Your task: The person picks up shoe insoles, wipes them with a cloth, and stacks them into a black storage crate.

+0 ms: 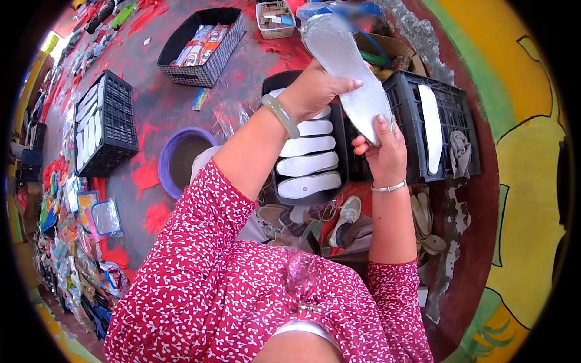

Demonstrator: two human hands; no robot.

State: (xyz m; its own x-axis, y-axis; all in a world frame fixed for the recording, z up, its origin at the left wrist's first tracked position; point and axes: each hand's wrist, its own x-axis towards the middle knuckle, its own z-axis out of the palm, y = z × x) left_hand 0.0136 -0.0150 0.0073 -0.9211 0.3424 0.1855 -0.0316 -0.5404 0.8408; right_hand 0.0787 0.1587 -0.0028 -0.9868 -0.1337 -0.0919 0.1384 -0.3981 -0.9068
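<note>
Both hands hold up a white shoe insole (pixel 351 66), slanting from far left to near right. My left hand (pixel 318 92) grips its side with the thumb laid on top. The near, narrow end is pinched between thumb and fingers of my right hand (pixel 386 148). Beneath the hands a black tray (pixel 342 142) holds several white insoles (pixel 307 164) lying in a row. To the right, another white insole (pixel 430 129) lies across a dark plastic crate (pixel 402 100), beside a crumpled grey cloth (pixel 460 154).
A purple basin (pixel 164 160) stands left of the tray. Farther left, a black crate (pixel 123 130) holds several insoles. A checked fabric box (pixel 196 74) with packets and a small white basket (pixel 276 32) stand at the back. Shoes (pixel 349 212) and plastic packages (pixel 107 216) lie on the floor.
</note>
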